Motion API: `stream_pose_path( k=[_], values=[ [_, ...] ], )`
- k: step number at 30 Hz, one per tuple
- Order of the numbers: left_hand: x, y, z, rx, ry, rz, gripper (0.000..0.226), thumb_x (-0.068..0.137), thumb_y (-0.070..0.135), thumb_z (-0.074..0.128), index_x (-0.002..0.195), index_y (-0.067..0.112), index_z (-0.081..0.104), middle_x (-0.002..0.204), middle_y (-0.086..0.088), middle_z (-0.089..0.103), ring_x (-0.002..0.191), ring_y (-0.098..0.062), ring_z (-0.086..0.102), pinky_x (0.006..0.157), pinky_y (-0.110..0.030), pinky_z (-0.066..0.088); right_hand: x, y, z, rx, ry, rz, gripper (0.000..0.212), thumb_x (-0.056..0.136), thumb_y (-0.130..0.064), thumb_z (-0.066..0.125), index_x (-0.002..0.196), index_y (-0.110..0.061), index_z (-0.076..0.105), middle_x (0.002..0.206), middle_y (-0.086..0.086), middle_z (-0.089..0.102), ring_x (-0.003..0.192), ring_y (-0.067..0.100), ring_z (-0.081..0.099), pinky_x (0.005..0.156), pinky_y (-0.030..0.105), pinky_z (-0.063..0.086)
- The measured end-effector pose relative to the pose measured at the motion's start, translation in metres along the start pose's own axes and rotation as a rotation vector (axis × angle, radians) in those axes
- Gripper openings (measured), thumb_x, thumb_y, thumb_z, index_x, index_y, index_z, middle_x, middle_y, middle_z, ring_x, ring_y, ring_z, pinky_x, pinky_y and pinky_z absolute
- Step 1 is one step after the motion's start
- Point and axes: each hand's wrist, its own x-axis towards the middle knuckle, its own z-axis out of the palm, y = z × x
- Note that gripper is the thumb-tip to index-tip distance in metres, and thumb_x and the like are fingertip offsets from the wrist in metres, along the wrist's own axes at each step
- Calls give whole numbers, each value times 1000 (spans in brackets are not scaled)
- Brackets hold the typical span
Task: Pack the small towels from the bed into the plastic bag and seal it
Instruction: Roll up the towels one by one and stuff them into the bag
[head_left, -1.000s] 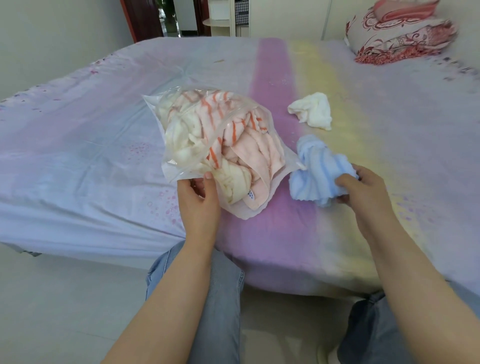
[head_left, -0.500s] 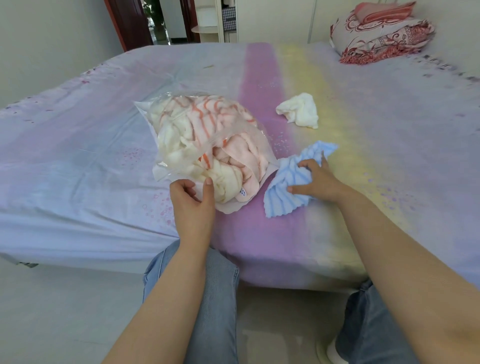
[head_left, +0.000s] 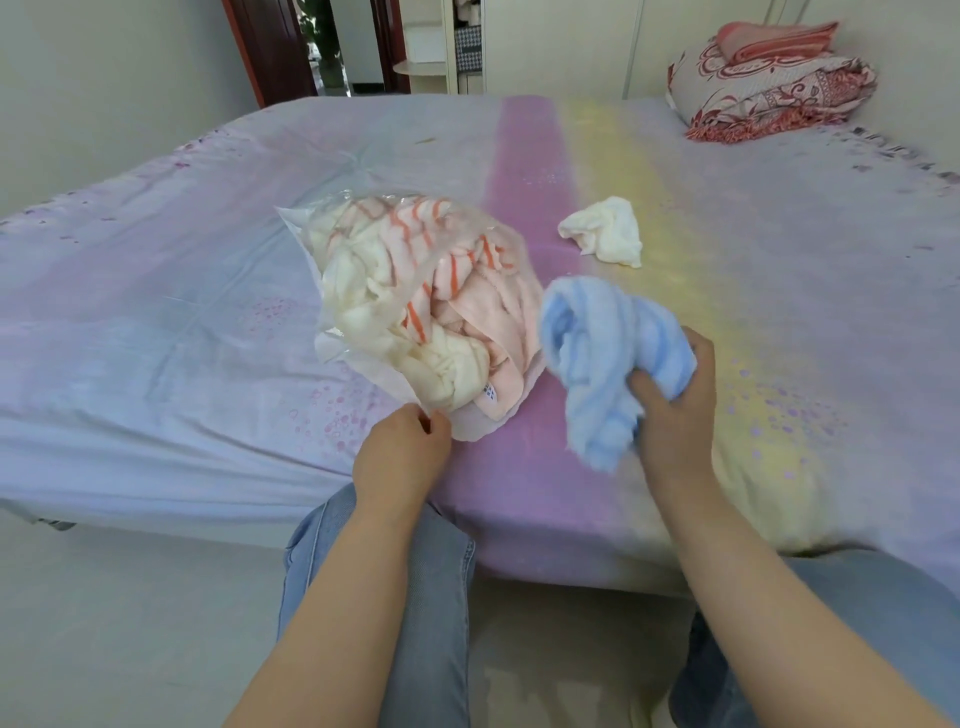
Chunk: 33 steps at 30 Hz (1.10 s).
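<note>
Pinching clear plastic bag (head_left: 415, 291) of cream and orange-striped towels with left hand (head_left: 402, 452); right hand (head_left: 675, 410) gripping crumpled blue striped towel (head_left: 602, 358); small white label (head_left: 490, 390) unreadable.

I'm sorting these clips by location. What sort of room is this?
Most likely a home bedroom: a wide bed with a pastel sheet, folded patterned bedding stacked at its far corner, and a doorway beyond.

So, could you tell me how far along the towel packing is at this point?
Mostly done: the plastic bag already holds several towels. In hand: the right hand grips the blue towel while the left hand pinches the bag's open mouth. Left: the white towel on the bed, then sealing.
</note>
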Motion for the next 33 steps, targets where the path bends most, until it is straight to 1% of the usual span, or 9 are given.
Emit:
stream_pose_path(
  k=[4, 7, 9, 12, 15, 19, 23, 29, 33],
  values=[
    [0, -3, -7, 13, -28, 43, 20, 94, 20, 49, 75, 13, 44, 79, -5, 58, 75, -26, 47, 66, -30, 33, -35, -16, 36, -203, -310, -169, 40, 67, -30, 64, 100, -45, 48, 104, -12, 56, 98, 8, 56, 83, 26, 45],
    [0, -8, -11, -63, -45, 89, 25, 93, 21, 51, 71, 12, 47, 87, -13, 65, 80, -31, 55, 68, -31, 35, -14, -9, 83, -418, -392, -322, 34, 76, -22, 60, 109, -26, 56, 109, 4, 56, 100, 21, 54, 78, 37, 47],
    [1, -12, -12, -152, -40, 62, 32, 92, 31, 48, 70, 9, 56, 81, -12, 69, 79, -33, 59, 66, -38, 45, 1, -8, 117, -594, -403, -466, 39, 75, -18, 62, 114, -20, 59, 106, 12, 56, 97, 30, 55, 72, 35, 47],
    [2, -16, -14, -220, -28, 65, 47, 91, 40, 45, 74, 0, 62, 76, -12, 70, 79, -29, 63, 74, -44, 50, 27, 2, 158, -962, -465, -625, 56, 61, -12, 74, 116, -15, 62, 118, 17, 58, 108, 37, 54, 83, 40, 44],
    [7, -17, -16, -287, -21, 48, 47, 97, 36, 47, 72, 0, 65, 76, -10, 70, 77, -24, 62, 72, -37, 47, 38, 3, 175, -1041, -710, -548, 64, 79, -27, 67, 139, -20, 45, 148, 11, 37, 136, 30, 31, 100, 37, 33],
    [13, -19, -15, -383, -31, 14, 47, 99, 32, 46, 71, 0, 65, 69, -4, 66, 69, -19, 58, 58, -22, 38, 43, 4, 167, -929, -1010, -382, 75, 82, -46, 61, 148, -35, 25, 160, 3, 10, 140, 23, 29, 91, 36, 43],
    [8, -15, -15, -412, 15, 50, 41, 100, 28, 48, 63, 11, 46, 58, 0, 51, 58, -13, 48, 51, -15, 34, 51, 13, 173, -1189, -1000, -361, 89, 84, -35, 63, 152, -32, 7, 162, 3, -6, 147, 29, 11, 99, 45, 44],
    [14, -25, -23, -431, 114, 179, 45, 99, 24, 50, 58, 17, 32, 51, 6, 35, 50, -9, 35, 49, -21, 28, 81, 28, 251, -1426, -999, -186, 92, 90, -28, 60, 149, -40, -9, 158, -4, -25, 141, 49, -18, 109, 70, 9],
    [3, -24, -18, -460, 102, 265, 45, 98, 26, 52, 58, 20, 31, 51, 10, 32, 49, -8, 32, 50, -20, 24, 104, 44, 260, -1528, -997, -187, 73, 91, -32, 53, 151, -30, 12, 160, 10, -3, 144, 48, -5, 111, 70, 9]
  ],
)
